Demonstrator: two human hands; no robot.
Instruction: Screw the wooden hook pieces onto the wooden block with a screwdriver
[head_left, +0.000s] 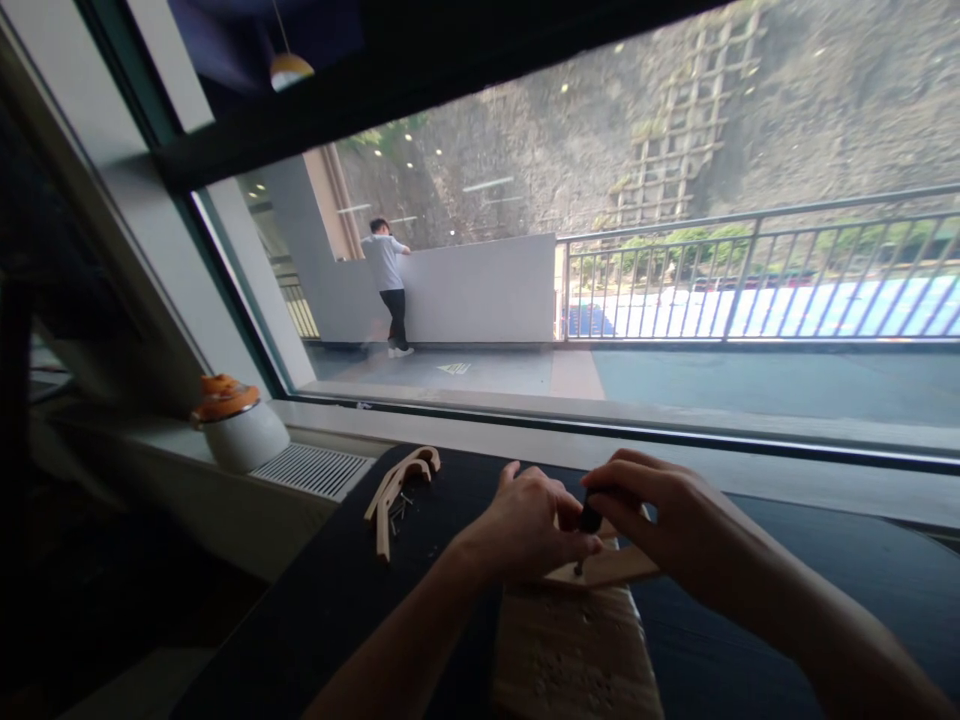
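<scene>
My right hand [660,515] is closed round the dark handle of a small screwdriver [589,520] that stands tip-down on a thin wooden piece [611,570]. That piece rests on a larger pale wooden block [574,650] on the black table [337,600]. My left hand [525,530] is closed beside the tool, its fingers pinching near the shaft and pressing on the wooden piece. What the left fingers pinch is hidden.
Curved wooden parts [397,480] and a few small screws [401,508] lie on the table to the left. A white pot with an orange lid [236,425] stands on the sill by a vent grille [315,470]. Outside the window a person [390,285] leans on a wall.
</scene>
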